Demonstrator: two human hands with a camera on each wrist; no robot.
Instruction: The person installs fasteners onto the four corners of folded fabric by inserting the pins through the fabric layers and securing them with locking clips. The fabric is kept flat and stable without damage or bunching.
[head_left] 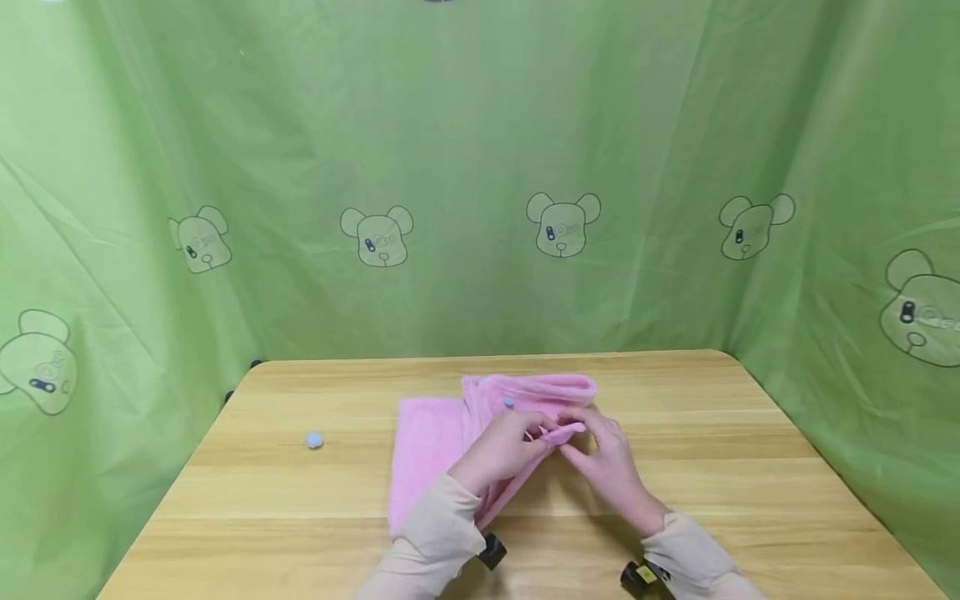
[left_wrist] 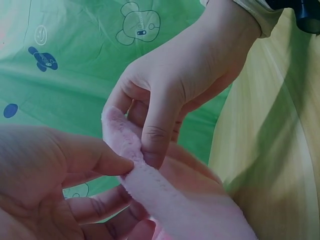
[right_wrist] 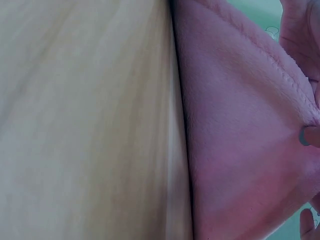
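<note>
A pink plush cloth (head_left: pixel 429 450) lies partly folded on the wooden table, its right part turned over and bunched. My left hand (head_left: pixel 501 448) pinches the cloth's near right edge between thumb and fingers. Close beside it, my right hand (head_left: pixel 611 471) pinches the same raised edge. In the left wrist view, the left hand (left_wrist: pixel 45 170) and the right hand (left_wrist: pixel 175 75) both grip the seam of the cloth (left_wrist: pixel 195 210). The right wrist view shows the cloth (right_wrist: pixel 240 125) stretched up from the table, with fingers only partly visible at the right border.
One small pale-blue round piece (head_left: pixel 313 440) lies on the table to the left. A second small blue piece (head_left: pixel 508 402) sits on the cloth, just beyond the left hand. Green curtains (head_left: pixel 465 167) printed with bear heads stand around the wooden table (head_left: pixel 247 517).
</note>
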